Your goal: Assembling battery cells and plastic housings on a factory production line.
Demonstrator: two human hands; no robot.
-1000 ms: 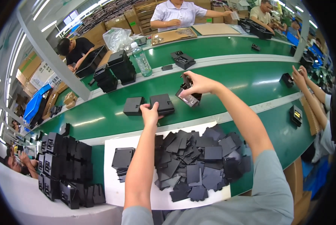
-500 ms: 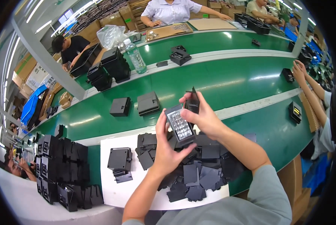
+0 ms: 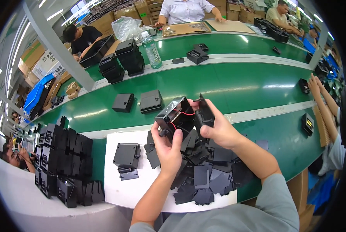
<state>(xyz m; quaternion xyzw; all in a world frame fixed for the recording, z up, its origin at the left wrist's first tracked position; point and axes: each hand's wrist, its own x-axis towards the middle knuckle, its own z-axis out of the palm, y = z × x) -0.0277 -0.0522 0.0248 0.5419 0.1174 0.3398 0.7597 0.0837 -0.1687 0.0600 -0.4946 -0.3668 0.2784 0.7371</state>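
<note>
One open black case [image 3: 170,112] of hard, plastic-looking stuff sits at mid-view, its walls square-cornered and glossy toward the light, thin red wires [image 3: 186,113] curving out of its hollow. The left hand [image 3: 168,151] is clamped on it from below, thumb along the lower near side. The right hand [image 3: 223,133] grips a matte black cover [image 3: 206,115], stood nearly on edge just right of the case, thumb on its face and fingers behind.

Clock directions run from the case. At five o'clock spreads a loose heap [image 3: 206,176] of thin, flat, sharp-cornered black plates, lying over a smooth white board [image 3: 115,187]. At eight o'clock, on the same board, lies a blocky black box [image 3: 126,155]; farther out, between eight and nine, black boxes stand in a tall stack [image 3: 65,154]. Between nine and ten, two closed boxes [image 3: 151,101] rest flat, a little apart, on the shiny green counter [image 3: 227,87].

A pale rail [image 3: 265,108] runs out toward three o'clock, edging the green. Above it, bare green stretches from one to two o'clock, giving the right hand sideways room; leftward, the closed boxes narrow it. The heap crowds beneath both wrists.
</note>
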